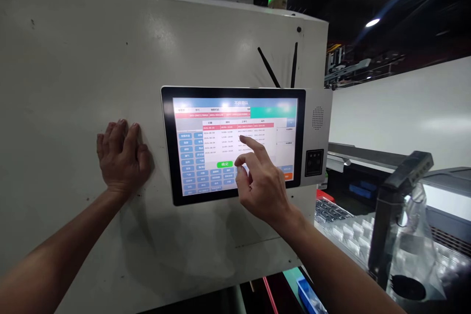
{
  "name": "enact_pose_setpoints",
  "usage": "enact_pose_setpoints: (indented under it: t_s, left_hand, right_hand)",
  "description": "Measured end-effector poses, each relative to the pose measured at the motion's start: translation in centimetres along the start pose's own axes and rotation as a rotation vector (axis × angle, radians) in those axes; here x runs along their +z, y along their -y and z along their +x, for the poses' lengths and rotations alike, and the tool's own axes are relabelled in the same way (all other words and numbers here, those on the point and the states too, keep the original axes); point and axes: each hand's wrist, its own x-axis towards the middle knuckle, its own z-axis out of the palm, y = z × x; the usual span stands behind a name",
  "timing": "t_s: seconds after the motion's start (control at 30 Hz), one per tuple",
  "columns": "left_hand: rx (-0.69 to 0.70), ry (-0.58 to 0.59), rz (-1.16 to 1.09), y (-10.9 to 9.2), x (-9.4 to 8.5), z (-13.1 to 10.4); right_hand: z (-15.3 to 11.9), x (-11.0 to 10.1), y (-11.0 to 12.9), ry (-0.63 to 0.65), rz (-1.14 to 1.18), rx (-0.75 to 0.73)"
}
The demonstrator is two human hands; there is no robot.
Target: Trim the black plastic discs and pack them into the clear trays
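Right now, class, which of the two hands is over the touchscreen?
The right hand: its index finger points at the touchscreen; the left hand lies on the pale panel.

Head view. I look through one camera worn on the person's head, facing forward onto the cabinet and near it, with the left hand and right hand ahead of the lens. The arms enter at lower left and lower right; the screen lies about mid-frame. Past the cabinet's right edge, my view runs deeper, over trays.
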Motion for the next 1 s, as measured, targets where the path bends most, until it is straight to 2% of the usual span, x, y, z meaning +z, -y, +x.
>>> enact_pose_setpoints:
  t_s: [0.83, 1.0]
  left_hand:
    - [-0.055, 0.039, -0.012, -0.4, -0.3, 0.1]
    - [-0.065, 0.05, -0.021, -0.5, -0.3, 0.1]
  right_hand:
    - [0.0, 1.2, 0.3, 0.039, -0.023, -0.078]
    - [-1.8, 0.7, 0.4, -0.048, 0.088, -0.116]
